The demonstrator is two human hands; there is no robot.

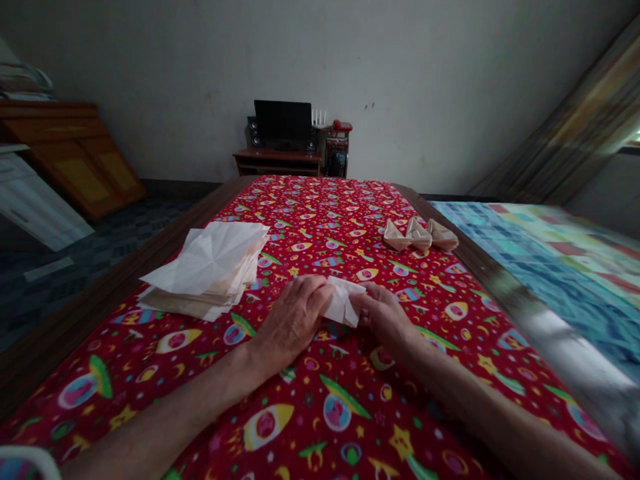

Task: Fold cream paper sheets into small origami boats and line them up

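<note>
Head view: one small folded white paper [340, 300] is pinched at both ends by the fingers of the left hand [299, 305] and right hand [384, 312], over the red printed cloth [310, 257], seemingly to steady its creases. One stack of pale paper sheets [213, 261], hardly countable here, is placed within left reach; three beige folded paper shapes [419, 235] are set apart at right.

We are facing a pale wall [390, 60] in dim light, with a monitor [283, 121] standing on a desk [277, 155], a wooden cabinet [75, 160] resting on the checked floor [110, 247] to the left, and a curtain [565, 137] hanging by a bright window [634, 139] beyond a bed [545, 267] on the right.
</note>
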